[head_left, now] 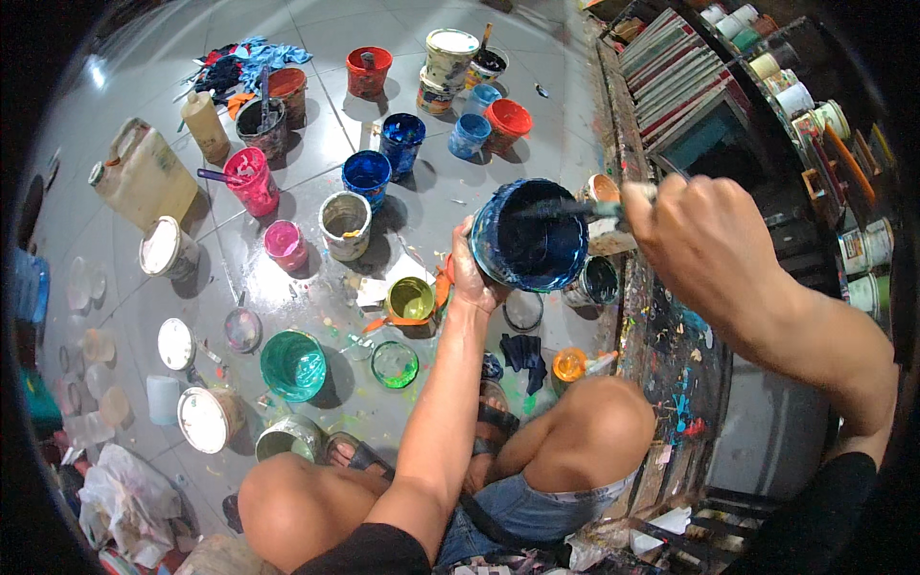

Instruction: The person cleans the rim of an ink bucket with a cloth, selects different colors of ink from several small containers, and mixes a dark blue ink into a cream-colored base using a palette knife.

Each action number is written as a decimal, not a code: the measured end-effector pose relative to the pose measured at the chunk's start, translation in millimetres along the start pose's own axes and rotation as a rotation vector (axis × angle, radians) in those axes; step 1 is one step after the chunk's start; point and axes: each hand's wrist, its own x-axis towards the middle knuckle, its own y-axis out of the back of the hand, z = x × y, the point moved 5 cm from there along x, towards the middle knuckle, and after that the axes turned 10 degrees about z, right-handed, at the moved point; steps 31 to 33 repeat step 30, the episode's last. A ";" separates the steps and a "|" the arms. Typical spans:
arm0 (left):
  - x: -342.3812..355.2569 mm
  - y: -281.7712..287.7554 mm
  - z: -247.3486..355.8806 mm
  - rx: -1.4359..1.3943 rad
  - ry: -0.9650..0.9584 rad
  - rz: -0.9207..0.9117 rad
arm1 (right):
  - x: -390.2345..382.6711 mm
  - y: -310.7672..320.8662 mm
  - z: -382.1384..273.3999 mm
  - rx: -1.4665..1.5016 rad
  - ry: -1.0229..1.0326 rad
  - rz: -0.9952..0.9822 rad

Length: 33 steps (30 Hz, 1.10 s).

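Observation:
My left hand (471,271) grips a blue-smeared paint tub (539,251) from its left side, holding it up off the floor and tipped toward me. Very dark blue paint coats its inside. Closed around the handle of a paint-coated stirring stick (567,208) is my right hand (704,228). The stick's dark end reaches over the rim into the tub and is partly smeared by motion. Below the tub stands an olive-yellow paint pot (410,300) with an orange scraper near it. Two blue paint tubs (367,174) (402,137) stand just beyond my left hand.
Paint pots cover the tiled floor, among them a pink tub (253,182), a green tub (293,365) and a red tub (369,71). A jerrycan (144,177) stands at left. Along the right runs a paint-spattered wooden rack (661,383) with stacked frames (671,72).

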 end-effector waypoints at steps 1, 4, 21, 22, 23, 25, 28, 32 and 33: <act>-0.5 -1.0 1.5 0.024 -0.018 0.001 | 1.0 -0.6 -1.4 -0.063 0.005 0.027; 0.5 -3.9 11.1 0.076 -0.071 0.009 | -3.4 -15.0 -11.7 -0.214 0.026 0.046; -1.5 4.5 20.0 0.228 -0.073 -0.004 | -7.5 -64.7 23.2 0.211 -0.208 -0.395; -2.6 9.5 19.1 0.245 -0.091 -0.010 | -11.4 -69.6 23.2 0.278 -0.201 -0.452; -3.1 14.2 18.5 0.262 -0.109 -0.016 | -16.9 -76.5 25.1 0.346 -0.194 -0.509; -6.1 13.6 17.6 0.221 -0.103 -0.048 | -33.0 -94.8 27.6 0.530 -0.222 -0.619; -5.2 16.8 16.9 0.184 -0.119 -0.067 | -50.3 -107.9 17.8 0.802 -0.185 -0.825; 0.5 18.6 15.3 0.061 -0.150 -0.142 | -64.8 -116.7 4.7 0.997 -0.171 -1.182; 0.5 18.6 15.3 0.061 -0.150 -0.142 | -64.8 -116.7 4.7 0.997 -0.171 -1.182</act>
